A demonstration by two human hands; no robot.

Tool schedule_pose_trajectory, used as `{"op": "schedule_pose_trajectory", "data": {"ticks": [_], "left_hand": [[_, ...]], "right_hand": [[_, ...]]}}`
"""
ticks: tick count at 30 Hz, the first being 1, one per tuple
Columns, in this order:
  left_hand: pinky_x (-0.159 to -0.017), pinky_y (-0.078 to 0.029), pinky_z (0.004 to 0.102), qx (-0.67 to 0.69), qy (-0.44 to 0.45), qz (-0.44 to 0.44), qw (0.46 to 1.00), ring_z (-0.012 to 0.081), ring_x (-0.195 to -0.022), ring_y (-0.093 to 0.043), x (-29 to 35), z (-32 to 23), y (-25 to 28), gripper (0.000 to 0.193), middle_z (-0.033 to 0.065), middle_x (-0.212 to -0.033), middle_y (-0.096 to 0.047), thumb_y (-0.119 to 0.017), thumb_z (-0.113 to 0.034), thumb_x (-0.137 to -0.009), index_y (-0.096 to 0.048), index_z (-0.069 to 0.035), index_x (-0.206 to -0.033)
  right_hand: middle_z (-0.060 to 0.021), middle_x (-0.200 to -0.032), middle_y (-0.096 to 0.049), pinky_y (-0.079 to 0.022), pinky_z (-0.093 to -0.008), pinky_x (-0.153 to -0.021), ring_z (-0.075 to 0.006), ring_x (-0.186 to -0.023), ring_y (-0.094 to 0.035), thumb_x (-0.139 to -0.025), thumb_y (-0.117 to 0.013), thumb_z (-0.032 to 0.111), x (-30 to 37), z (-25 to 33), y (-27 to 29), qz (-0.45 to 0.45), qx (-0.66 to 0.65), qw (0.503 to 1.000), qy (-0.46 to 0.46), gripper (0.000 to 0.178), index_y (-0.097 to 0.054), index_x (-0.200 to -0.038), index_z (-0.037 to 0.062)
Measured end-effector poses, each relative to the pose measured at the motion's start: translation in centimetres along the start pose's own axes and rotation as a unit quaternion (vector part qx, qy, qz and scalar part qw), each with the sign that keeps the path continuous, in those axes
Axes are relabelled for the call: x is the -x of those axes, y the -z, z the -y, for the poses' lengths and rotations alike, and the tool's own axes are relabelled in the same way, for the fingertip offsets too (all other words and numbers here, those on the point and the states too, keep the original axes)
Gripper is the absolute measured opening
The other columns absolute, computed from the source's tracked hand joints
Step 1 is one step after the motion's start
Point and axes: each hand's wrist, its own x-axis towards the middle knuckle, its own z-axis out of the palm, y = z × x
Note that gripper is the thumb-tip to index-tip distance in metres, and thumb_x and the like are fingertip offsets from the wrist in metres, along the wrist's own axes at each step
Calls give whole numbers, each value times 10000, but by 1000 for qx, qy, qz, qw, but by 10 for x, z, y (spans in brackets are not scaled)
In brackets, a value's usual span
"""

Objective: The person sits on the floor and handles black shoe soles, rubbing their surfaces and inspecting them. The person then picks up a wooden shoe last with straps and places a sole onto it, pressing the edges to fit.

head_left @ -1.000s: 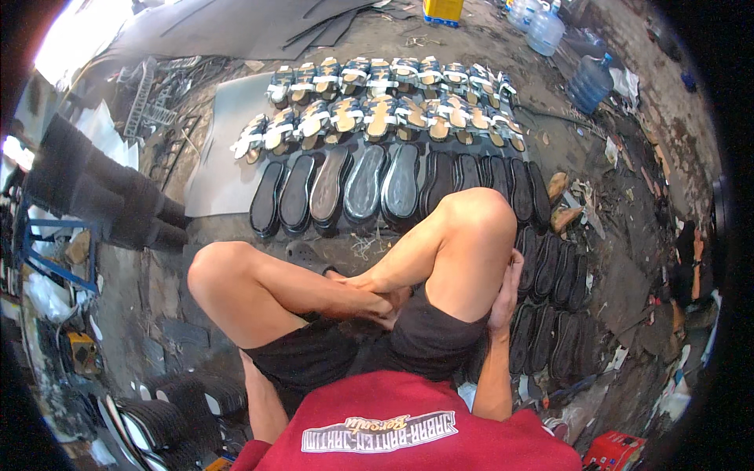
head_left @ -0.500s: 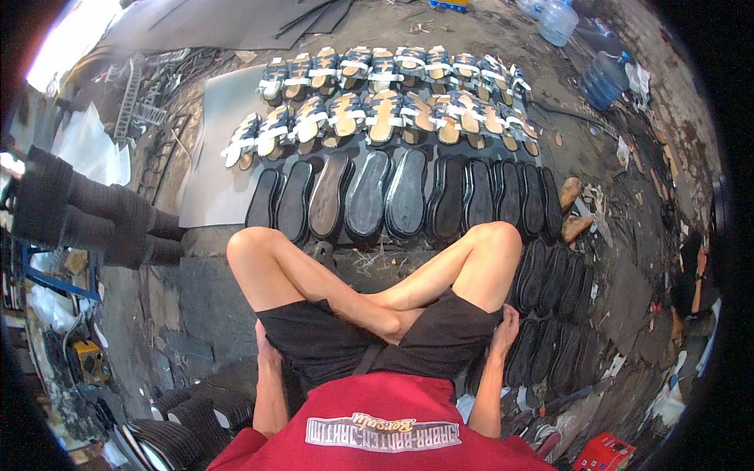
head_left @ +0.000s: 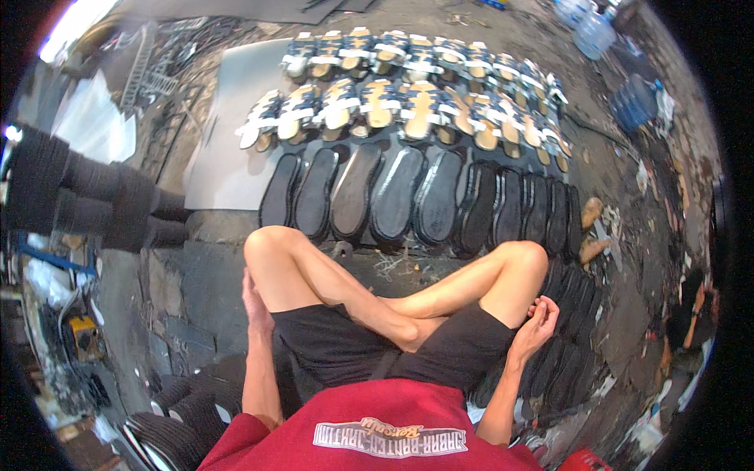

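I sit cross-legged in a dark red shirt (head_left: 353, 400) with a pale lettered panel, and in black cloth shorts (head_left: 338, 345). Both my forearms reach forward outside my thighs, elbows low at the sides of the shirt. My left hand (head_left: 255, 300) is upright along the outside of my left knee (head_left: 271, 242), fingers pointing forward; it is partly turned away and hidden, so I cannot tell how far it is open or whether it has hold of anything. My right hand (head_left: 539, 326) is raised just outside my right thigh, near the shorts' hem, its fingers loosely curled with a gap before the thumb; I see nothing in its grip. Past it, on my right, lie rows of black foot-shaped soles (head_left: 577, 310), near that hand and partly behind it. Beyond my knees runs a row of larger-looking black soles with raised rims (head_left: 397, 196), some glossy in the middle. Farther out stand two rows of tan-footbed sandals with dark straps and white bands (head_left: 420, 110), beside a bare stretch of smooth grey sheet (head_left: 236, 102). Farthest, at upper right, are translucent blue plastic jugs (head_left: 594, 38).
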Motion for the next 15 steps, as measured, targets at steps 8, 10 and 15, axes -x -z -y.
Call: {"op": "schedule_pose_trajectory", "data": {"ticks": [8, 10, 15], "left_hand": [[-1130, -526, 403, -9, 47, -13, 999, 229, -1322, -652, 10, 33, 21, 634, 84, -1470, -681, -490, -547, -1141, -590, -55, -1527], [-1152, -510, 406, -17, -4, -4, 1000, 237, -1348, -638, 7, 21, 16, 679, 97, -1497, -665, -462, -571, -1145, -556, -40, -1557], [-1189, -480, 414, 75, 29, 102, 992, 267, -1383, -626, -19, -8, 13, 756, 140, -1540, -635, -411, -615, -1148, -505, -13, -1595]], "right_hand": [[-181, -1064, -701, -541, -450, -875, -361, -972, -672, -1107, -572, 135, 34, 61, -60, 150, 118, 962, 194, 199, -681, -1125, -32], [-181, -1052, -701, -539, -456, -860, -369, -962, -673, -1093, -581, 107, 40, 62, -72, 199, 120, 944, 235, 178, -688, -1126, -31], [-202, -1079, -708, -557, -474, -877, -389, -974, -689, -1068, -602, 56, 58, 76, -93, 317, 106, 913, 232, 143, -683, -1142, -35]]}}
